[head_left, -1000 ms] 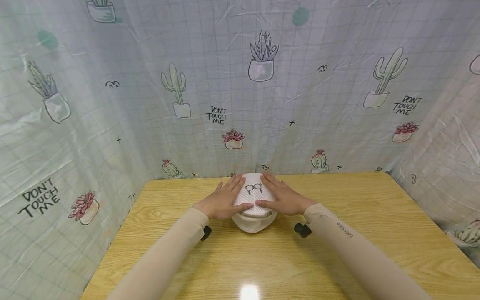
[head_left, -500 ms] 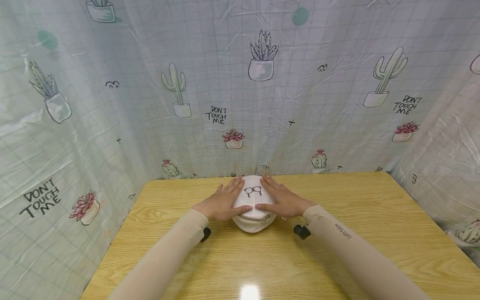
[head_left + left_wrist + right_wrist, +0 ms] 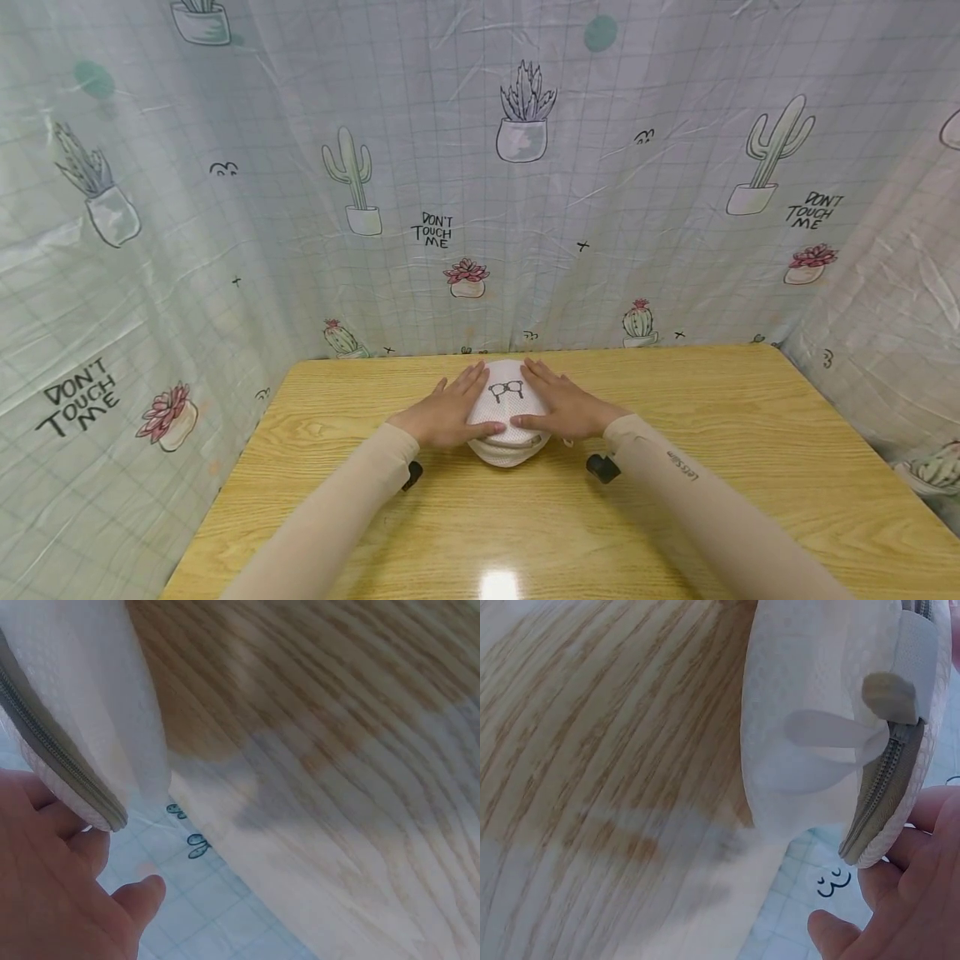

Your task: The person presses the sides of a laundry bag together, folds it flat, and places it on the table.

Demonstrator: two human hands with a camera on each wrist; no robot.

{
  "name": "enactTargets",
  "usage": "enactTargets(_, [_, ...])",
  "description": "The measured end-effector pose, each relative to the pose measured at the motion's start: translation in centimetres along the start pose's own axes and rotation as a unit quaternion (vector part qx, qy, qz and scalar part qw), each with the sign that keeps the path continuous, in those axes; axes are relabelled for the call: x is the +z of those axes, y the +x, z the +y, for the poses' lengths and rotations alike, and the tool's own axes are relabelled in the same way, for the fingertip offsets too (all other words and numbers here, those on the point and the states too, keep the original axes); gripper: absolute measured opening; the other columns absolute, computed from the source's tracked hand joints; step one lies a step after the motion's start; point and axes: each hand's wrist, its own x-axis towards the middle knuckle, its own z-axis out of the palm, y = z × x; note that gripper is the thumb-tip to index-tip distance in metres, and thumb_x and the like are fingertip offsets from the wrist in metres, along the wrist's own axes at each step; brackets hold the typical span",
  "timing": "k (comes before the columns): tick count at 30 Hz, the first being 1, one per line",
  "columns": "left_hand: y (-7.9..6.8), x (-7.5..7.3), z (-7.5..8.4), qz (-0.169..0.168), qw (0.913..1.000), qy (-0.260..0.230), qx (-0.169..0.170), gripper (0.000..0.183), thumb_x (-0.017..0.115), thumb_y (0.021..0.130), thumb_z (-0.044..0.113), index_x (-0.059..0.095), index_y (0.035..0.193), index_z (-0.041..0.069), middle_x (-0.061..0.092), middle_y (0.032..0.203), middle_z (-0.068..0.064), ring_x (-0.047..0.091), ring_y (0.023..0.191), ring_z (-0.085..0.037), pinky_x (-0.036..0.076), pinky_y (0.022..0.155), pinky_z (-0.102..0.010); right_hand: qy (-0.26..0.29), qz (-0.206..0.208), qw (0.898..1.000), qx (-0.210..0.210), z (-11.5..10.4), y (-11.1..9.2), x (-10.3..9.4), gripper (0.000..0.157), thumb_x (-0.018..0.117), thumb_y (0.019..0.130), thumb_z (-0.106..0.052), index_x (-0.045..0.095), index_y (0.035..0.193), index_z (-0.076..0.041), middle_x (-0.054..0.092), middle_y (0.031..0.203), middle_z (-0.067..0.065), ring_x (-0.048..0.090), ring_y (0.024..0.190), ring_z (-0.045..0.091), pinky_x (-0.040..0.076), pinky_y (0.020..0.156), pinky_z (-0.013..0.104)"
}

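On my head feed, the white mesh bag (image 3: 501, 410) sat just below the middle of the frame, on the wooden table (image 3: 675, 500). I saw the left hand (image 3: 448, 417) flat along its left side and the right hand (image 3: 573, 408) along its right, both wide, fingers fairly straight and touching the mesh. The thumb tips nearly met (a small gap showed) below the printed glasses (image 3: 506, 389). My right wrist view had a zipper (image 3: 889, 776) at the right, near the fingers.
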Motion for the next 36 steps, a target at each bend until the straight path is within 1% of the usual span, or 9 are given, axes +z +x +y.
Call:
enactTargets(7, [0.12, 0.25, -0.06, -0.01, 0.9999, -0.003, -0.001, 0.103, 0.027, 0.087, 0.08, 0.001, 0.157, 0.01, -0.001, 0.165, -0.007, 0.002, 0.152, -0.025, 0.015, 0.12, -0.056, -0.007, -0.007, 1.0, -0.001, 0.24, 0.13, 0.27, 0.099, 0.041, 0.089, -0.073, 0.004, 0.157, -0.011, -0.004, 0.164, 0.004, 0.001, 0.152, 0.024, 0.009, 0.121, 0.052])
enactTargets(10, [0.21, 0.4, -0.08, -0.013, 0.9999, -0.004, -0.002, 0.102, 0.027, 0.087, 0.08, 0.001, 0.157, 0.01, -0.002, 0.165, -0.006, 0.002, 0.152, -0.024, 0.015, 0.12, -0.056, -0.005, -0.014, 1.0, 0.001, 0.2, 0.12, 0.25, 0.098, 0.041, 0.089, -0.072, 0.003, 0.157, -0.011, -0.005, 0.163, 0.004, 0.0, 0.152, 0.023, 0.009, 0.121, 0.053])
enactTargets(13, [0.35, 0.61, -0.16, -0.016, 0.9999, -0.002, -0.003, 0.101, 0.029, 0.088, 0.078, 0.0, 0.157, 0.01, -0.002, 0.165, -0.006, 0.002, 0.152, -0.024, 0.015, 0.12, -0.055, 0.005, -0.02, 1.0, 0.003, 0.11, 0.15, 0.19, 0.098, 0.043, 0.09, -0.07, 0.004, 0.157, -0.011, -0.004, 0.164, 0.004, 0.001, 0.152, 0.024, 0.01, 0.121, 0.055])
enactTargets(18, [0.47, 0.71, -0.24, -0.022, 0.9997, -0.003, -0.009, 0.101, 0.03, 0.088, 0.078, 0.0, 0.156, 0.01, -0.002, 0.165, -0.006, 0.001, 0.152, -0.022, 0.015, 0.12, -0.055, 0.007, -0.023, 1.0, 0.008, 0.07, 0.33, 0.28, 0.098, 0.044, 0.09, -0.07, 0.005, 0.157, -0.011, -0.003, 0.164, 0.004, 0.002, 0.152, 0.025, 0.012, 0.12, 0.055])
enactTargets(27, [0.6, 0.81, -0.47, -0.029, 0.9995, -0.015, -0.005, 0.103, 0.03, 0.087, 0.079, 0.002, 0.156, 0.009, 0.0, 0.165, -0.006, 0.004, 0.152, -0.024, 0.018, 0.119, -0.057, 0.006, -0.025, 1.0, 0.013, 0.45, 0.75, 0.81, 0.099, 0.043, 0.088, -0.072, 0.004, 0.157, -0.011, -0.003, 0.164, 0.005, 0.003, 0.152, 0.028, 0.012, 0.12, 0.057])
enactTargets(32, [0.54, 0.76, -0.59, -0.039, 0.9988, -0.027, -0.006, 0.105, 0.033, 0.086, 0.079, 0.0, 0.156, 0.008, -0.003, 0.165, -0.006, 0.002, 0.152, -0.024, 0.017, 0.119, -0.057, 0.007, -0.028, 1.0, 0.011, 0.55, 0.93, 0.94, 0.101, 0.045, 0.087, -0.072, 0.004, 0.157, -0.011, -0.002, 0.164, 0.006, 0.003, 0.152, 0.028, 0.012, 0.119, 0.057])
enactTargets(36, [0.52, 0.8, -0.67, -0.047, 0.9982, -0.035, -0.009, 0.11, 0.035, 0.083, 0.082, -0.001, 0.156, 0.008, -0.004, 0.165, -0.006, -0.001, 0.152, -0.023, 0.015, 0.119, -0.057, 0.006, -0.034, 0.999, 0.014, 0.65, 1.03, 1.0, 0.104, 0.046, 0.085, -0.074, 0.003, 0.157, -0.011, -0.003, 0.164, 0.005, 0.002, 0.152, 0.028, 0.01, 0.12, 0.057])
